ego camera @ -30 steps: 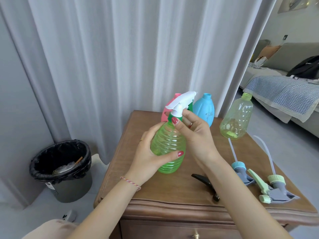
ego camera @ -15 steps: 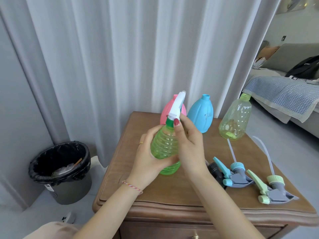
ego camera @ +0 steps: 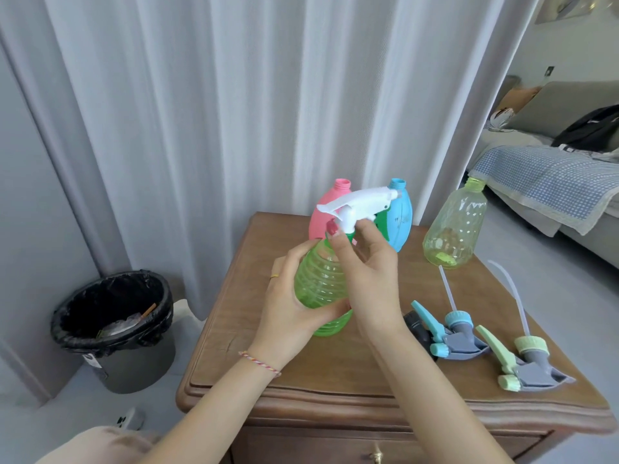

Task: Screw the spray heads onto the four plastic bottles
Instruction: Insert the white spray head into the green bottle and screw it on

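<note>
green ribbed bottle [ego camera: 318,283], white spray head [ego camera: 355,204], pink bottle [ego camera: 323,216], blue bottle [ego camera: 400,216], blue-checked blanket [ego camera: 549,182].

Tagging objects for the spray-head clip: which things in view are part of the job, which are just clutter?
Job:
- green bottle, in left hand
- white head, under right hand
- pink bottle
- blue bottle
- clear bottle
- blue head
- green head

Clutter:
- bin
- dark object behind the right wrist
- sofa

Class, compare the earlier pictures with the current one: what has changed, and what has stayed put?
The white spray head has turned under the right hand; its nozzle now points right. The left hand still holds the green bottle. The other bottles and loose spray heads haven't moved.
</note>
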